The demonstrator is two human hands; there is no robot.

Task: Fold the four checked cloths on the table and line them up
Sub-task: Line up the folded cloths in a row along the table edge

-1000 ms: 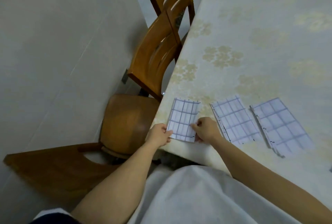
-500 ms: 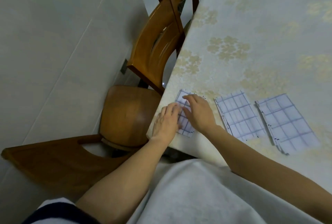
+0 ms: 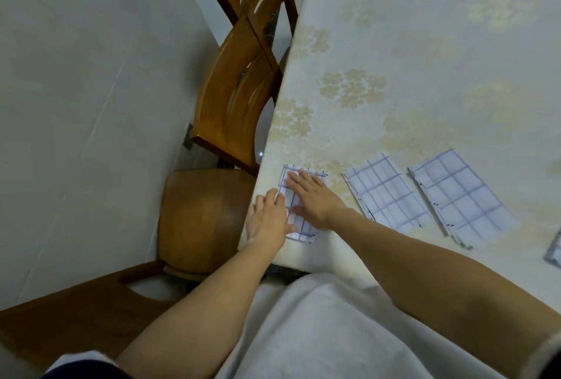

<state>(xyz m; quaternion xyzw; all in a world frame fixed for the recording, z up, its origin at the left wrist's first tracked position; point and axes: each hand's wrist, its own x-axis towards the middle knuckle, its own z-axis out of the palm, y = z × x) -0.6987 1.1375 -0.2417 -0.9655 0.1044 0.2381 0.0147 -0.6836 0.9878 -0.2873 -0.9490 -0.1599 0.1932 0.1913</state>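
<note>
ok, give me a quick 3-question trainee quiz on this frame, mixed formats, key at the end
1. True or false: the right hand lies flat on the leftmost checked cloth, with the left hand at that cloth's left edge.
2. How many checked cloths show on the table, counting the cut-off cloth at the picture's right edge? A) two B) three C) four
3. Fill the gap: the nearest wooden chair stands on the person's ____ side of the table.

Key: 1 true; 2 C; 3 left.
</note>
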